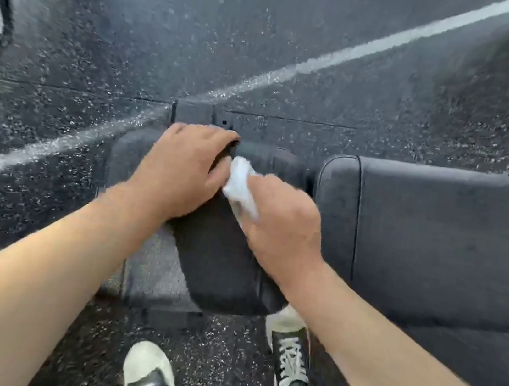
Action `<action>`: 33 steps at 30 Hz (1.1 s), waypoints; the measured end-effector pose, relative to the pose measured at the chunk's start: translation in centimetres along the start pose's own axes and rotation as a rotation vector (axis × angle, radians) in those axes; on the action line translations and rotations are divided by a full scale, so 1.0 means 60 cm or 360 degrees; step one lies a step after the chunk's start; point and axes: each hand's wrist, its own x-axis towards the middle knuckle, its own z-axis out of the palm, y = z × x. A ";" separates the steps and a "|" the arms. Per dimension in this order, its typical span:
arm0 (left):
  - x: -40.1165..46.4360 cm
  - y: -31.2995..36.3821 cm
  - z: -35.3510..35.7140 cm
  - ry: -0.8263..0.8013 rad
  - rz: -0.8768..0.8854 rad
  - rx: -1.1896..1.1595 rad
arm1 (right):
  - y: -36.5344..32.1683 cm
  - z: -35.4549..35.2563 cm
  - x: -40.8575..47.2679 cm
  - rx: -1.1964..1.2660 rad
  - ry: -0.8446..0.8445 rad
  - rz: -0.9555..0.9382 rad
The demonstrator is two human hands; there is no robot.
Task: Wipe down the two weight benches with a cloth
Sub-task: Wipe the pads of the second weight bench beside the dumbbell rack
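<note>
Bright even daylight, motion blur, wide-angle bending at edges

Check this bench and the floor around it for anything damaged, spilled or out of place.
Nothing stands out. The bench pads look intact, the right hand grips the white cloth, and the speckled floor shows no spill.
</note>
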 end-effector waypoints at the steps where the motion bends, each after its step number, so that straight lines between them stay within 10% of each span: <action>1: 0.025 0.010 0.003 -0.0080 0.0013 0.0022 | -0.006 -0.004 -0.035 -0.0010 -0.0040 -0.0064; 7: 0.108 0.013 0.022 -0.0170 0.0006 0.0276 | 0.031 -0.030 -0.131 0.0167 -0.0227 -0.0229; 16: 0.110 0.012 0.022 -0.0200 -0.0001 0.0167 | 0.044 -0.003 0.056 0.0375 -0.0019 0.0523; 33: 0.104 -0.003 0.016 -0.0224 0.0276 -0.0021 | 0.015 0.018 0.070 0.0064 0.0287 0.0768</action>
